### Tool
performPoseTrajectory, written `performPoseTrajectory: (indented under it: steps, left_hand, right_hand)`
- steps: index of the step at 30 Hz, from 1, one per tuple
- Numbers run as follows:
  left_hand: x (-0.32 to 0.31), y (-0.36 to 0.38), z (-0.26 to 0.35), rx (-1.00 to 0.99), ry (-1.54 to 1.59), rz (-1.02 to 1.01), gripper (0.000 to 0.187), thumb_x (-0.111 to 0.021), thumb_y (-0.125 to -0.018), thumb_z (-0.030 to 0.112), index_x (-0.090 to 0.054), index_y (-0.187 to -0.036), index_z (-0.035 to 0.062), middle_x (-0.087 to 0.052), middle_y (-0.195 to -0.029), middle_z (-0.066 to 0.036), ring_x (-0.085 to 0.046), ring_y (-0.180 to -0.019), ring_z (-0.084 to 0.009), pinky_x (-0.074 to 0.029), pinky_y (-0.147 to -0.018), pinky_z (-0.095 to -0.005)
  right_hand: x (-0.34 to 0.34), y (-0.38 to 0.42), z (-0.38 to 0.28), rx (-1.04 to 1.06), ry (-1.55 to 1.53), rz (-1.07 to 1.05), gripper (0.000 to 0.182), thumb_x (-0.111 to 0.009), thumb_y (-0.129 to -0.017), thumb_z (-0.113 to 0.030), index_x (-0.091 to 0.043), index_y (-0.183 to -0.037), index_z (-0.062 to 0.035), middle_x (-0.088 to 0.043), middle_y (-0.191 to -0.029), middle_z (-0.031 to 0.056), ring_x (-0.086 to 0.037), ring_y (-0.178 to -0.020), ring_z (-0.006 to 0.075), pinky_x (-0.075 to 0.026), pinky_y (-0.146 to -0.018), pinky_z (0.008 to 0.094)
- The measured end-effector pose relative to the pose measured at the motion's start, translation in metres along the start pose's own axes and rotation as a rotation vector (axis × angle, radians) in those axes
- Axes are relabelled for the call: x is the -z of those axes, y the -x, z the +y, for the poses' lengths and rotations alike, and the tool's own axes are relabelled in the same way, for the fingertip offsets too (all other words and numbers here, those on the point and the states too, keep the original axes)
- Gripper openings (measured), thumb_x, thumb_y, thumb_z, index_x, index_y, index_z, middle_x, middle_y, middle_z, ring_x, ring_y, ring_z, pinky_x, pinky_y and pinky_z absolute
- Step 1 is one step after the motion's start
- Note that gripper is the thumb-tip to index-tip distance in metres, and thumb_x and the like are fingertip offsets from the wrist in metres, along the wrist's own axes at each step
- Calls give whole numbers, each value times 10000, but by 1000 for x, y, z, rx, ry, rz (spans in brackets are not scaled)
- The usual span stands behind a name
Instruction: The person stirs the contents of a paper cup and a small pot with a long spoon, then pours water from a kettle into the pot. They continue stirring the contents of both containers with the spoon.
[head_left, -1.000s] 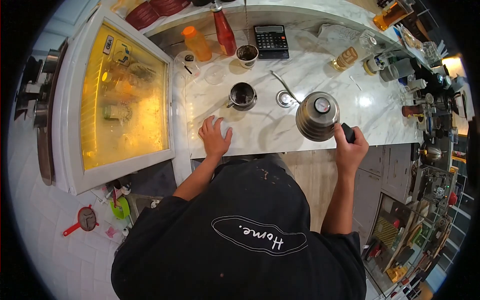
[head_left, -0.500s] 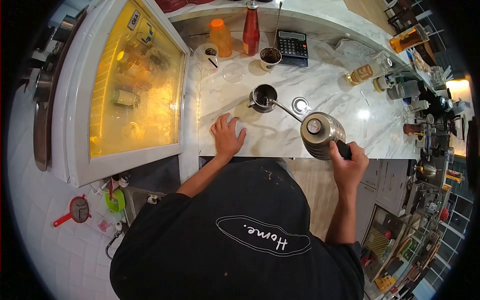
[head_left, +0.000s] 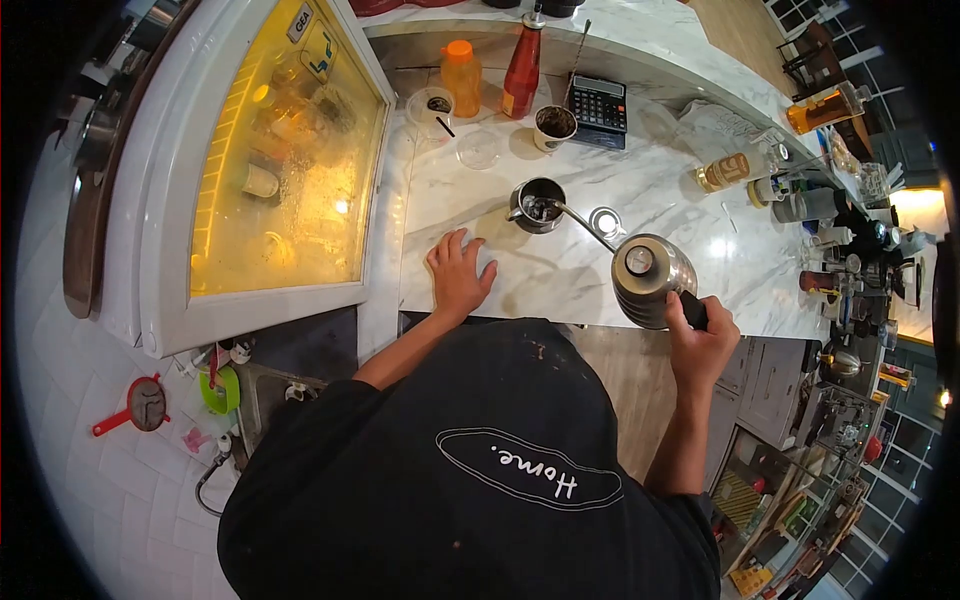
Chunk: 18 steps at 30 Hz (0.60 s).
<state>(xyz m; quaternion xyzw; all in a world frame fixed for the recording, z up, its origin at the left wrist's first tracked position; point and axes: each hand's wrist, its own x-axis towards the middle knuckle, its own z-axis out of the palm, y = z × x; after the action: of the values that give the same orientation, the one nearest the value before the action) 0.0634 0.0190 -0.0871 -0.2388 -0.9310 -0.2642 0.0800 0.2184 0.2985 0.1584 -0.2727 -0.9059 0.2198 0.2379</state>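
Note:
My right hand (head_left: 703, 340) is closed round the black handle of a steel gooseneck kettle (head_left: 645, 275). The kettle's thin spout reaches left to the rim of a metal cup (head_left: 537, 205), which stands upright on the marble counter (head_left: 560, 285). Some liquid or bubbles show in the cup; whether a stream is falling cannot be made out. Flat on the counter near its front edge, my left hand (head_left: 460, 280) rests with its fingers apart and holds nothing. A round lid-like disc (head_left: 606, 222) lies right of the cup.
Behind the cup are a paper cup (head_left: 554, 128), a calculator (head_left: 598, 108), a red bottle (head_left: 521, 75), an orange bottle (head_left: 461, 80) and a clear plastic cup (head_left: 430, 110). A glass-door fridge (head_left: 290, 160) stands left. Glass bottles (head_left: 725, 170) are at the right.
The view has shifted a little, so the counter items appear slightly right and lower. My right hand still holds the kettle at the cup, and my left hand stays on the counter.

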Motion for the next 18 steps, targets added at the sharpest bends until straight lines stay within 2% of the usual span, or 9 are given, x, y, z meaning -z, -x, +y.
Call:
performPoseTrajectory:
  steps: [18]
  left_hand:
    - [0,0,1,-4,7,18,480,-794,-843,305,-666,-1253,90,-530,-1394,-180,-433,-1363,-375,-288,-1110,-534]
  right_hand:
    - [25,11,-6,48,12,30,341,-891,-764,-173,-595,-700,-17,-584,-633,104,-515,-637,265,-414,-597,396]
